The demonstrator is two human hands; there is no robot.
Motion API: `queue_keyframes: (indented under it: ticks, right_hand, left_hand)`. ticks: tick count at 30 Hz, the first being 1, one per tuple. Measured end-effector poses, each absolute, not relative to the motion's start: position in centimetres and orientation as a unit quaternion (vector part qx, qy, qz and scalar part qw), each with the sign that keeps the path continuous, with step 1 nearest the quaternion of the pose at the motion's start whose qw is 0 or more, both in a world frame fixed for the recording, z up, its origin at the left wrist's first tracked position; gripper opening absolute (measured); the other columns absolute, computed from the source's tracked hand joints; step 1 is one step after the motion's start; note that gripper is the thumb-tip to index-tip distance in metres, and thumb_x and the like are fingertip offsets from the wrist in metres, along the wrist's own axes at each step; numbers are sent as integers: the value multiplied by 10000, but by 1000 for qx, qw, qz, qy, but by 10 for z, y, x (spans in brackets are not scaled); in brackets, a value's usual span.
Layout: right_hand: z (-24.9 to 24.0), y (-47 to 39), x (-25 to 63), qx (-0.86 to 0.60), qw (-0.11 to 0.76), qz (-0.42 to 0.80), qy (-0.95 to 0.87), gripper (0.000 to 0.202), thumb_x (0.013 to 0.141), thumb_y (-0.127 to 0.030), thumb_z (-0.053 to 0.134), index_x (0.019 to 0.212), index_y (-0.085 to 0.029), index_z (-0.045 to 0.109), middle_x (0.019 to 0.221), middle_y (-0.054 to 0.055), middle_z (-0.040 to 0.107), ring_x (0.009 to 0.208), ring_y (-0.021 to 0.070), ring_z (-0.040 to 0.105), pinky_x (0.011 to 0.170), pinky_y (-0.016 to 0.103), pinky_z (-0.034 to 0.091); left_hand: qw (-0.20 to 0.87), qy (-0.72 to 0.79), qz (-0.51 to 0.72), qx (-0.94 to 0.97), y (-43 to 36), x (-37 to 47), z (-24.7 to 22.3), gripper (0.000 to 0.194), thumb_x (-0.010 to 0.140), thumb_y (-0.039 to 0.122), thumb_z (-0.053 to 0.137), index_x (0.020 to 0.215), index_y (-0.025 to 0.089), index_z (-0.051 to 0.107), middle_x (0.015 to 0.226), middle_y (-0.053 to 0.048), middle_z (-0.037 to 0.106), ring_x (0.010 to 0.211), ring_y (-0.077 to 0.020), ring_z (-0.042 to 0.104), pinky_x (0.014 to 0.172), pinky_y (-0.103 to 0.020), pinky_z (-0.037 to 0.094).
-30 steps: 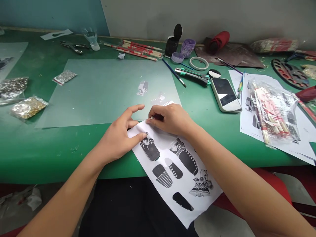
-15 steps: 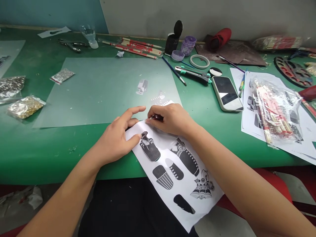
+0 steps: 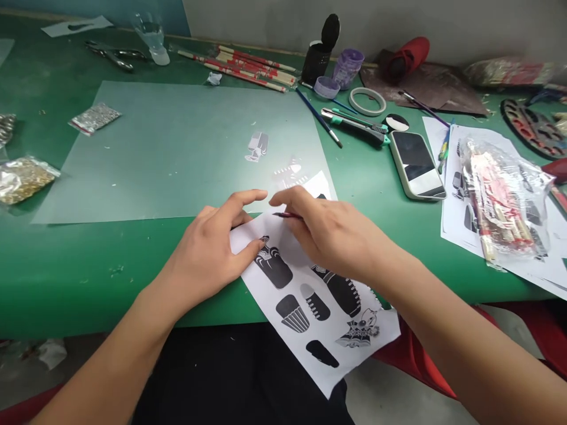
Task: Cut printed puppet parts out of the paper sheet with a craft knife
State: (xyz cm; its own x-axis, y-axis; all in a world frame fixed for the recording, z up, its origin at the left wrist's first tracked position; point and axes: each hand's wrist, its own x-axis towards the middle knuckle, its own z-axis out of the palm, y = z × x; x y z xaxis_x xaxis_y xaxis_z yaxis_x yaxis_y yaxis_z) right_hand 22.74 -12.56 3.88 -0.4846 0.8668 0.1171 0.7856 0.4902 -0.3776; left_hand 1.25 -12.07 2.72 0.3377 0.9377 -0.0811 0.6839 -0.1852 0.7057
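Observation:
A white printed sheet (image 3: 277, 330) with black shoe-like and cup-like shapes lies over the table's front edge, its lower part above my lap. My left hand (image 3: 212, 248) rests at its upper left corner, thumb touching the paper beside a printed dark shape (image 3: 275, 268), the other fingers spread apart. My right hand (image 3: 328, 227) is over the top of the sheet. Between its fingers is a slim dark-red tool (image 3: 287, 215) with a dark pointed tip toward the left; I cannot tell its exact kind. The hand covers part of the print.
Behind my hands lies a translucent mat (image 3: 177, 153) with a small cut-out (image 3: 257, 146) and a silvery packet (image 3: 94, 119). To the right are a box cutter (image 3: 357, 127), a phone (image 3: 417, 165), a tape roll (image 3: 367, 101) and bagged sticks (image 3: 500, 200). Pliers (image 3: 116, 56) lie at the back left.
My right hand has loosened its tight grip, its index finger now reaching out and the tool's tip showing. My left hand stays on the paper. The view has shifted slightly.

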Motion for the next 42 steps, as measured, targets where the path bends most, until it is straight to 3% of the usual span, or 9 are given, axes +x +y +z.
queue_keyframes:
  ticks: [5,10,16,20,23,30,42]
  right_hand:
    - [33,-139,219,-502,170,164,-832,169,980,-171,405,1078,-210,537,810,-11,675,614,122,528,520,234,308]
    - [32,-140,219,-502,185,99,-839,214,946,-75,478,993,-197,647,834,-1,650,651,106,522,545,236,336]
    - [28,-140,216,-496,169,91,-847,233,959,-124,498,990,-191,719,842,17,642,563,90,480,463,240,303]
    - [28,-137,215,-477,169,70,-860,223,935,-76,522,936,-168,725,822,25,644,580,98,508,465,267,284]
    - [26,-136,216,-449,167,58,-876,216,918,-31,533,916,-155,710,814,24,652,622,114,537,508,290,323]
    - [19,-133,223,-406,172,38,-897,149,981,-130,530,969,-178,671,856,34,683,706,151,594,607,322,430]
    - [27,-122,228,-364,148,73,-917,206,974,-110,504,985,-155,704,873,48,698,724,168,588,624,348,474]
  left_hand:
    - [295,510,196,784,-120,10,20,538,867,367,653,1383,403,503,1031,3,679,975,-249,607,925,-409,442]
    - [135,466,191,854,-123,3,14,266,933,365,592,1185,298,647,1224,-70,609,1038,-293,563,885,-461,422]
    - [127,449,194,863,-128,-2,11,180,928,380,608,1064,270,652,1224,-68,645,1055,-321,556,861,-501,431]
    - [108,432,202,872,-128,-1,11,88,947,325,586,940,262,646,1180,-68,676,1053,-325,566,801,-498,433]
    - [91,416,203,882,-130,-1,11,100,961,285,565,961,297,665,1162,-48,695,1044,-309,569,793,-498,439]
    - [76,418,199,883,-135,-2,8,121,956,288,552,957,331,666,1204,-29,683,1093,-320,547,837,-537,439]
    - [93,437,187,875,-139,-5,3,164,927,240,581,1039,355,617,1301,13,595,1169,-307,519,875,-506,395]
